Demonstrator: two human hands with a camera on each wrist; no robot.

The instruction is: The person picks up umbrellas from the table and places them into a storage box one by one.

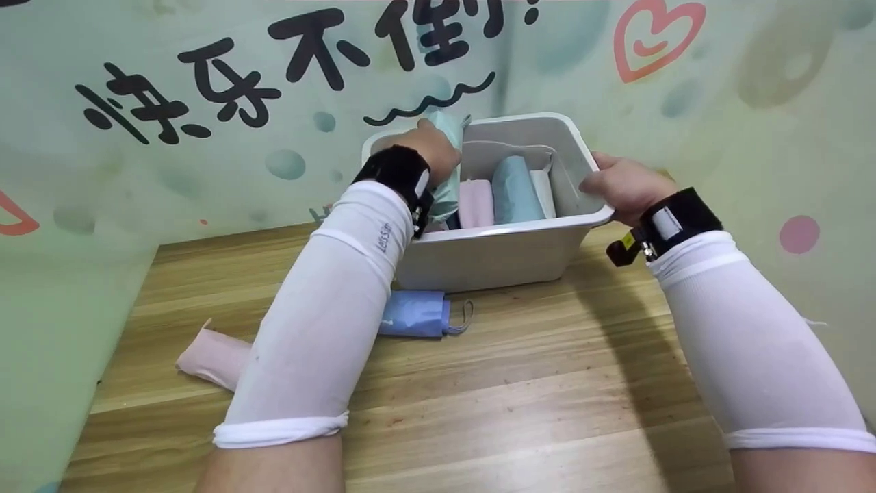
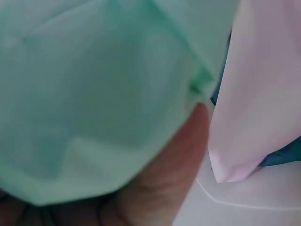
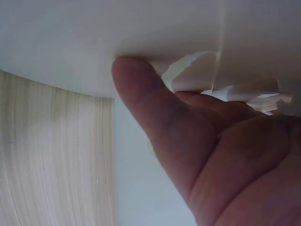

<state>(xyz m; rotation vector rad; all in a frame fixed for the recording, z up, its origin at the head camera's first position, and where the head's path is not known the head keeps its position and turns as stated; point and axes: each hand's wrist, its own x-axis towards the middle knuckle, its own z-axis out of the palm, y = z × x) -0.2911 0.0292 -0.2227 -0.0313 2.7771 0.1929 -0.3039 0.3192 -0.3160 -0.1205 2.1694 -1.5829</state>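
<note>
My left hand (image 1: 436,147) grips a mint-green folded umbrella (image 1: 446,195) in smooth fabric, standing at the left part of a white plastic bin (image 1: 479,257). In the left wrist view, the thumb lies along the edge of the green fabric (image 2: 108,94). My right hand (image 1: 633,185) holds the bin's right end, and in the right wrist view its thumb (image 3: 141,89) presses the white wall; the other fingers are partly hidden. Inside the bin stand a pink fabric bundle (image 1: 476,204) and a blue-green fabric roll (image 1: 517,192), beside a white item (image 1: 543,194).
A blue folded umbrella (image 1: 414,313) with a wrist loop lies on the wooden table (image 1: 493,411) before the bin. Farther left lies a pink fabric bundle (image 1: 213,357), partly behind my left forearm. A printed backdrop (image 1: 239,178) rises directly behind the bin.
</note>
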